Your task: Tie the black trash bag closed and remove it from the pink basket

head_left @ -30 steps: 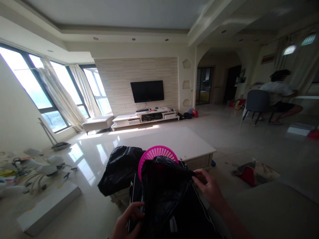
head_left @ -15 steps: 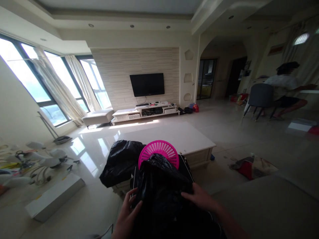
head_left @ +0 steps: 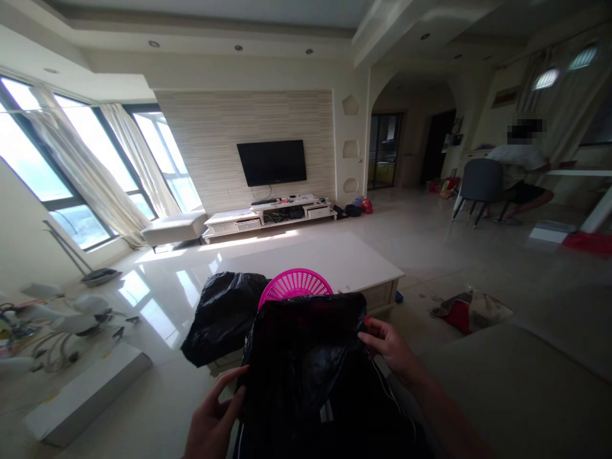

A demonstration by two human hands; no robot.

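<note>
A black plastic bag (head_left: 306, 363) spreads wide across my lap, its mouth opened toward me. My left hand (head_left: 217, 408) pinches the bag's left edge between thumb and fingers. On the other side, my right hand (head_left: 385, 344) grips the upper right rim. Directly behind the bag, a pink slotted plastic basket (head_left: 294, 280) shows its upper part; the rest is hidden. Another black plastic bag (head_left: 224, 315) lies crumpled on the table's near left corner. Dark clothing with white piping is partly visible beneath the bag I hold.
A white coffee table (head_left: 354, 261) stands in front. On the floor at left are a long white box (head_left: 90, 395) and several white mechanical parts (head_left: 71, 319). A patterned bag (head_left: 473, 310) lies at right; a person (head_left: 519, 159) sits on a grey chair (head_left: 482, 182) farther back.
The bag has been spread from a bunched shape into a wide open mouth. My right hand has risen, my left hand has moved left, and the view has turned slightly right.
</note>
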